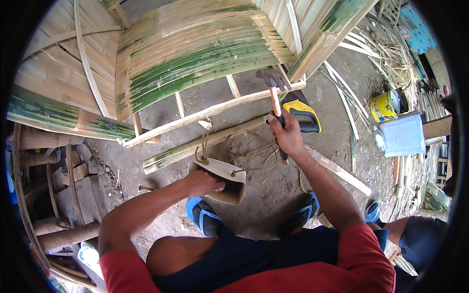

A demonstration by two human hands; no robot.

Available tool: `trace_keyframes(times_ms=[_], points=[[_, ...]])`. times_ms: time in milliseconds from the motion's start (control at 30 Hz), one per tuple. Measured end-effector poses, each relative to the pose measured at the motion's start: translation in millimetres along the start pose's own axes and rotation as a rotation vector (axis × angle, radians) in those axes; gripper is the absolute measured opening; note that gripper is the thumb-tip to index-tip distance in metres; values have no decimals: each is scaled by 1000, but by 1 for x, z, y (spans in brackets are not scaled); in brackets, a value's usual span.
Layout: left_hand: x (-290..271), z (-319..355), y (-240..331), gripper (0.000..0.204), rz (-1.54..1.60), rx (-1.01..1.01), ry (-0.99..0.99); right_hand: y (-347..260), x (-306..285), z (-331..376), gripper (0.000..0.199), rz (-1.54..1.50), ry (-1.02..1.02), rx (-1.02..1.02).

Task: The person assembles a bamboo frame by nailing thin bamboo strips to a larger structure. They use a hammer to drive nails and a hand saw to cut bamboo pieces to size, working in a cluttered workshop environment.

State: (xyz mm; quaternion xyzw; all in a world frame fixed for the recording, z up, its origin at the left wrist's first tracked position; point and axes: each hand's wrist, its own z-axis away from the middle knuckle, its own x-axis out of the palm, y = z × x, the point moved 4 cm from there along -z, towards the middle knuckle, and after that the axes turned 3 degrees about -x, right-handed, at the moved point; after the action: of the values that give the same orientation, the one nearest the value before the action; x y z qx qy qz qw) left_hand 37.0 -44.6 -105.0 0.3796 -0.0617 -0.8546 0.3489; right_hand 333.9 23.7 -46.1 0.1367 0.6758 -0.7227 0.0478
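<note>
My right hand [288, 133] is wrapped round the orange and black handle of a hammer [276, 101], its dark head pointing away from me near the bamboo frame. In the mouth of a white, cut-open container [233, 189] with a rope handle is my left hand [204, 183]. Its fingers look curled together, and whatever they hold is hidden. Just beyond the right hand lies a saw [302, 113] with a yellow and black handle. The slatted bamboo seat [205, 73] stands ahead, with a pale front rail [215, 113] and bare crosspieces.
A split bamboo length [195, 146] and a pale strip [342, 172] lie on the dirt floor. Bamboo strips [344, 93] are scattered at the right, near a yellow bucket [383, 106] and a grey-white container [403, 135]. Another person's leg [415, 239] shows at lower right.
</note>
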Motion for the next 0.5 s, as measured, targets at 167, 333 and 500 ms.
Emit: trace_keyframes(times_ms=[167,333,500], points=[[-81,56,19,46,83,327,502,-24,-31,-10,21,261,148,-136],[-237,25,-26,24,382,193,1078,-77,-56,-24,42,408,184,-165],[-349,-64,-61,24,587,169,1648,-97,-57,-36,66,313,185,-281]])
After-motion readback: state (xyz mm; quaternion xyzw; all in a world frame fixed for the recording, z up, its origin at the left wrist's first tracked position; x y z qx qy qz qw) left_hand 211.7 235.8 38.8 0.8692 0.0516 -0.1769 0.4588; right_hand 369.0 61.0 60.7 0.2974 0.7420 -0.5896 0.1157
